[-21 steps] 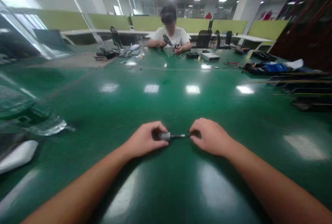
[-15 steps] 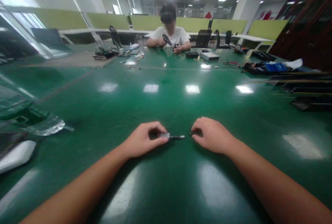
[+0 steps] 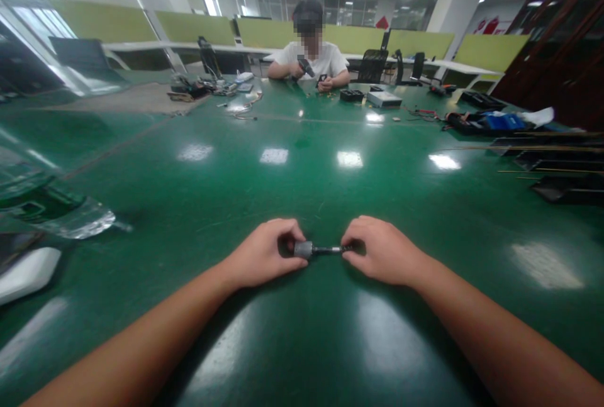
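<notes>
My left hand point(image 3: 271, 251) pinches a short grey cylinder with a thin dark shaft point(image 3: 325, 250) between thumb and fingers. The shaft points right and has a silver end; the exact kind of tool or part does not show. At that end, my right hand point(image 3: 380, 250) is closed on a small dark ridged piece point(image 3: 348, 248), most of it hidden by the fingers. Shaft and piece lie in line and seem to touch. Both hands are low over the green tabletop point(image 3: 302, 331).
To the left lie a clear plastic bottle point(image 3: 61, 206) and a white object point(image 3: 28, 273). A co-worker point(image 3: 309, 55) sits across the table holding a dark tool. Black trays point(image 3: 561, 158) and a blue-and-black bundle point(image 3: 503, 121) are at the right; electronics point(image 3: 189, 87) lie at the far left.
The gap between the shaft's end and my right fingers has closed. More of the grey cylinder shows beyond my left fingertips. My right hand has shifted slightly left.
</notes>
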Available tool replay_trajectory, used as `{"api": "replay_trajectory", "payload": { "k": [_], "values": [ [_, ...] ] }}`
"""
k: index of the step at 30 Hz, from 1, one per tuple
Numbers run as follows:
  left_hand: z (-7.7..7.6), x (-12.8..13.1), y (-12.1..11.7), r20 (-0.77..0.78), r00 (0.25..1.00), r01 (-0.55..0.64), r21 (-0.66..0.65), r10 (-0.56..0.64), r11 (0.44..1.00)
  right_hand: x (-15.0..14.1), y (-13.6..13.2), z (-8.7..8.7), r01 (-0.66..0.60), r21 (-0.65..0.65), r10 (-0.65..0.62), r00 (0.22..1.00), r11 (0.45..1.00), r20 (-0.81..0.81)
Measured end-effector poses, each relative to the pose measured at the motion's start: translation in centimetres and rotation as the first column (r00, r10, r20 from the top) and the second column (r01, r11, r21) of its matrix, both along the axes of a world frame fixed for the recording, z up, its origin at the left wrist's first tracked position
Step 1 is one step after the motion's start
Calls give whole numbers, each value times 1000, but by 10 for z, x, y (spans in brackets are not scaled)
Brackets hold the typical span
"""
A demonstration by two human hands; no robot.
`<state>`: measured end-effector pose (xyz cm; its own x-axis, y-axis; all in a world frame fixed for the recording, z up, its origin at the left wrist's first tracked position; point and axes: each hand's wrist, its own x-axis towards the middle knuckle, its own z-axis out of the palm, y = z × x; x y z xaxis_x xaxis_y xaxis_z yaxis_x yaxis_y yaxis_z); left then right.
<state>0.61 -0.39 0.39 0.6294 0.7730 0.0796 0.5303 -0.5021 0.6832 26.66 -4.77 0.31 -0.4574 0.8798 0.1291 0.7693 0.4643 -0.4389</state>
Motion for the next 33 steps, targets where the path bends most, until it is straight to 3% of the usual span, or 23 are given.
{"api": "replay_trajectory", "payload": {
  "k": [10, 22, 33],
  "values": [
    [-3, 1, 0, -6, 1000, 19, 73, -19, 997, -38, 6, -24, -65, 145, 84, 988, 987, -131],
    [-10, 0, 1, 22, 999, -45, 14, 45, 999, -35, 12, -28, -17, 150, 45, 982, 989, -183],
    [-4, 3, 1, 45, 996, -71, -62, 74, 996, -33, 12, -26, -24, 139, 45, 988, 990, -151]
  ]
}}
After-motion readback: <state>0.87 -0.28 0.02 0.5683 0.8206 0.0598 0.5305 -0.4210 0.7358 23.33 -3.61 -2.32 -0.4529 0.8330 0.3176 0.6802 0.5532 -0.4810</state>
